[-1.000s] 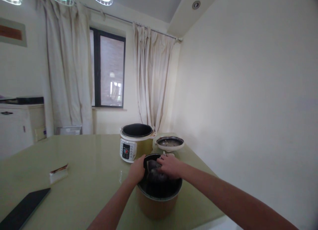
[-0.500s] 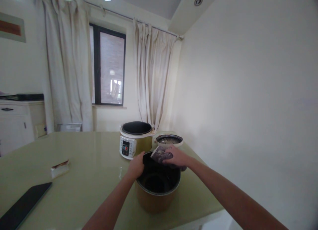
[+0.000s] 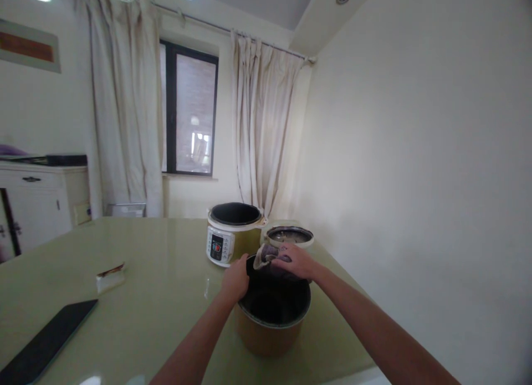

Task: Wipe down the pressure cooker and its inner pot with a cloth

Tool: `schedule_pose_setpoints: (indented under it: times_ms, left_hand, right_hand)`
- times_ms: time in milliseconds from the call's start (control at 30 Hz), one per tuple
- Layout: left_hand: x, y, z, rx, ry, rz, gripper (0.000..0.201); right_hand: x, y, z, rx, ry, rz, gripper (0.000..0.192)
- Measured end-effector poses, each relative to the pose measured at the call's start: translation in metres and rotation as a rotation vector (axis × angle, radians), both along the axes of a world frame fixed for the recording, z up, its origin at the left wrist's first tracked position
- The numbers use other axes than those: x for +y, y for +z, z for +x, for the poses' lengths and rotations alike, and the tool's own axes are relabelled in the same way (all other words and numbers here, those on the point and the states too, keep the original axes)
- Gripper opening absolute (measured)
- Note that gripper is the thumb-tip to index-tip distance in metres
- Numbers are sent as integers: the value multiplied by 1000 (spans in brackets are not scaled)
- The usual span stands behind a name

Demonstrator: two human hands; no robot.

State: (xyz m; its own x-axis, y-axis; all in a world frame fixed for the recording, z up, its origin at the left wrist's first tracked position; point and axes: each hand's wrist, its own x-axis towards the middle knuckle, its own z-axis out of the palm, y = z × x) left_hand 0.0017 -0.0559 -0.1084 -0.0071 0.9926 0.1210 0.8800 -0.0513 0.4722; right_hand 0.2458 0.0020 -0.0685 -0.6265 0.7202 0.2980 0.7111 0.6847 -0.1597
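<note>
A big green table (image 3: 137, 296) is filling most of the room near the window. On it, a rice cooker (image 3: 228, 234) is standing open and empty, with its lid (image 3: 290, 236) lying just beside it, inside up. Closer to the person, a gold inner pot (image 3: 272, 313) with a dark inside is sitting near the table's edge. It is made of thin metal, so it looks stiff and fairly light, and its smooth sides could be slippery. The rim is likely the best place to hold it.

The left hand (image 3: 236, 278) is curling over the pot's near-left rim and pinching it, keeping it steady. The right hand (image 3: 296, 261) is closing around a small dark cloth (image 3: 268, 255) at the far rim. The cloth is soft and floppy and is bunching up in the grip.

Off to the left, a small packet (image 3: 110, 276) and a flat black tablet (image 3: 45, 340) are lying well apart from the pot.
</note>
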Motion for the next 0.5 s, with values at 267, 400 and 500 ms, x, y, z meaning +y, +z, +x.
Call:
schedule_pose_setpoints:
  times_ms: [267,400,500]
  left_hand:
    - [-6,8,4,3,19,-27,66]
    - [-6,8,5,10,18,-24,65]
    - [-5,5,6,-7,20,-11,63]
  right_hand:
    - [6,-12,7,140,20,-43,47]
    - [8,-18,11,218,-22,-40,66]
    - [8,-18,11,174,-14,-26,47]
